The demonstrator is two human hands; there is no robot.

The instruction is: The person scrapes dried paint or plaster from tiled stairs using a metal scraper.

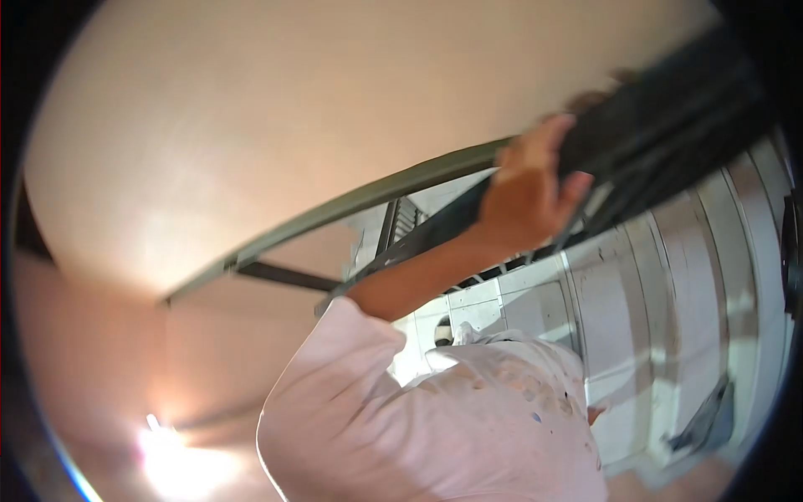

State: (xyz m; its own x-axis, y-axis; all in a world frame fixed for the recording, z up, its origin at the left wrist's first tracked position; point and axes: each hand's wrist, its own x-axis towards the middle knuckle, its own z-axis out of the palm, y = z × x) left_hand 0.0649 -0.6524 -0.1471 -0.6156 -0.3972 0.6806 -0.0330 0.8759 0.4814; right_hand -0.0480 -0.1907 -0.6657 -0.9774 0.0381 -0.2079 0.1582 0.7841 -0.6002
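1. Black frame [669, 109]: landmark; slanting from upper right towards the middle, its far end running behind the forearm.
2. Left hand [523, 201]: lying against the frame's near side, fingers and thumb standing apart. Whether it is clasping or merely pressing, one cannot tell; blur is hiding the contact.
3. Right hand [595, 414]: apparently the part showing below the frame, beyond the stained shirt [502, 402]; its grip is not showing, so one cannot tell.
4. Handrail [335, 205]: curving left of the frame, its upper end meeting the left hand in view.
5. Steps [615, 289]: pale, lying below and right of the frame.
6. Grey item [711, 414]: sitting among the steps, well below the frame; kind unclear.
7. Lamp [167, 452]: glowing, far lower left of the frame.
8. Judgement: the left hand is seemingly steadying the frame. Any shift of it would be calling for secure finger contact and clearance from the handrail.
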